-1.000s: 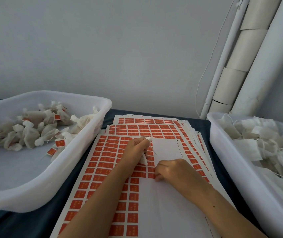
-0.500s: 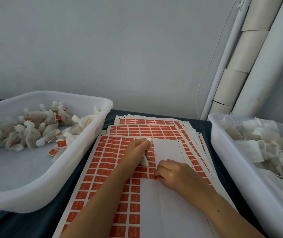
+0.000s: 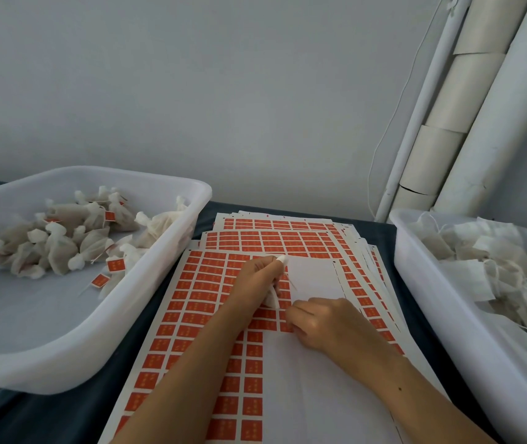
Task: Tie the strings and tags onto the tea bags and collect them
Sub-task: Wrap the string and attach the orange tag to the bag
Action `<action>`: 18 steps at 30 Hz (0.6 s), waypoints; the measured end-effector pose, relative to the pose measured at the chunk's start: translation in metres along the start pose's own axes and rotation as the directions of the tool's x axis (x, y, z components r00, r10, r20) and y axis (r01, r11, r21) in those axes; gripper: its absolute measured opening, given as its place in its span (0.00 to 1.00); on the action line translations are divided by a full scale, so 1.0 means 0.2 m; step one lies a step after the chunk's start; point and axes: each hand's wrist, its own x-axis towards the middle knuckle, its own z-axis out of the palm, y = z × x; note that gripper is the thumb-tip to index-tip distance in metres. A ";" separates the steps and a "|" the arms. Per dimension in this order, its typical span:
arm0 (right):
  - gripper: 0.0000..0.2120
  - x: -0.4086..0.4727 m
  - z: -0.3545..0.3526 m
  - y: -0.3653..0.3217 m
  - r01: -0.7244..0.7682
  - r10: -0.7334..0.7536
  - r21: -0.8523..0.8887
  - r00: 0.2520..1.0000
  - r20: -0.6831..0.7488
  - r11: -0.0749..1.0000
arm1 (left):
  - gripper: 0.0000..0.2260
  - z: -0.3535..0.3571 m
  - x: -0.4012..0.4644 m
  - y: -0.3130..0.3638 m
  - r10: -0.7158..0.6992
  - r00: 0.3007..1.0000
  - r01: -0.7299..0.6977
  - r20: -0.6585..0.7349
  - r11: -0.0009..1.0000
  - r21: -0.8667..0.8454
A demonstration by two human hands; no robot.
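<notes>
Orange-red tags [image 3: 211, 283] in a grid on white sheets. White tubs [image 3: 63, 354] at the left and right edges of a dark blue-grey table [image 3: 95, 411]. Off-white tea bags [image 3: 60, 248], some with orange-red tags. Pale grey wall [image 3: 223, 91].

left tub [image 3: 147, 315] and right tub [image 3: 422, 283] walling the sheet stack [image 3: 211, 293], open lane between
</notes>
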 end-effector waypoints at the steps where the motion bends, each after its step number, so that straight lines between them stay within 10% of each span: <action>1: 0.12 0.00 -0.01 0.00 -0.012 0.012 0.023 1.000 -0.003 1.000 | 0.15 0.00 0.00 0.00 -0.004 1.000 0.004 -0.002 1.000 0.000; 18: 0.12 0.01 -0.05 0.03 -0.018 0.003 0.064 0.976 0.218 0.998 | 0.16 0.00 0.01 0.00 0.008 1.000 -0.008 0.003 1.000 0.014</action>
